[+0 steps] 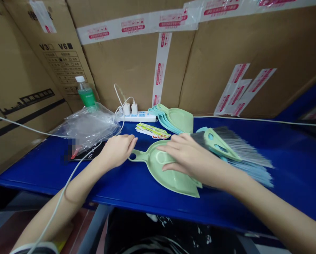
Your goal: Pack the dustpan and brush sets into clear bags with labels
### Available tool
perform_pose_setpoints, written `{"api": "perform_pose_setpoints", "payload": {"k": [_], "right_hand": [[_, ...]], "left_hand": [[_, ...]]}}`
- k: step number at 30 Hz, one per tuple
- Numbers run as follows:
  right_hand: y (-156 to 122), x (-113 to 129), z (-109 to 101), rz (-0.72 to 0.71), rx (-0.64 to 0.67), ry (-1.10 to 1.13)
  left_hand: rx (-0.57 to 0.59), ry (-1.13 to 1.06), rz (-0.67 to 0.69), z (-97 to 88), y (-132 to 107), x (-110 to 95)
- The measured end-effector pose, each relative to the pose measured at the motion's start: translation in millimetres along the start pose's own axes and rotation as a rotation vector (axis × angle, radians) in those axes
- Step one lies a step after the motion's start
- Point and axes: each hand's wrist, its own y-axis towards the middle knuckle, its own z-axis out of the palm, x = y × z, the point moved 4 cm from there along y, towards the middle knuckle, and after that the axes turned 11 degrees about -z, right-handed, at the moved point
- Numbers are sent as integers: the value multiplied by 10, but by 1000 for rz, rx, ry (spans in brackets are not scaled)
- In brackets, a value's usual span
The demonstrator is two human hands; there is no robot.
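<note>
Green dustpan flat on blue worktop, in front of the person, between the hands. Long axis runs left to right, handle toward left hand, mouth toward right and slightly nearer the person. Hands apart: left curled at the handle tip, grip can't tell; right hand over the pan, nearer its mouth, grip hidden. Brushes just right; stacked dustpans behind.

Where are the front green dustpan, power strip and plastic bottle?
Front green dustpan (166,178): head view, on the pan.
Power strip (142,117): head view, on white casing.
Plastic bottle (87,96): head view, on green part.
</note>
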Motion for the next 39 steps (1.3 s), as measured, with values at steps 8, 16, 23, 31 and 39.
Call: {"api": "perform_pose_setpoints", "payload": {"k": [8,16,23,31,39], "right_hand": [[322,65,433,101,81,183],[351,4,521,264,-78,319],[349,10,443,229,-158,331],[-419,-821,-2,381,263,33],[-499,-947,25,439,421,4]], "left_hand": [[301,-359,-30,141,-17,-62],[363,-599,20,193,-1,-68],[486,-636,137,270,31,-68],[632,-768,252,262,52,-9],[793,-853,279,249,52,23]]}}
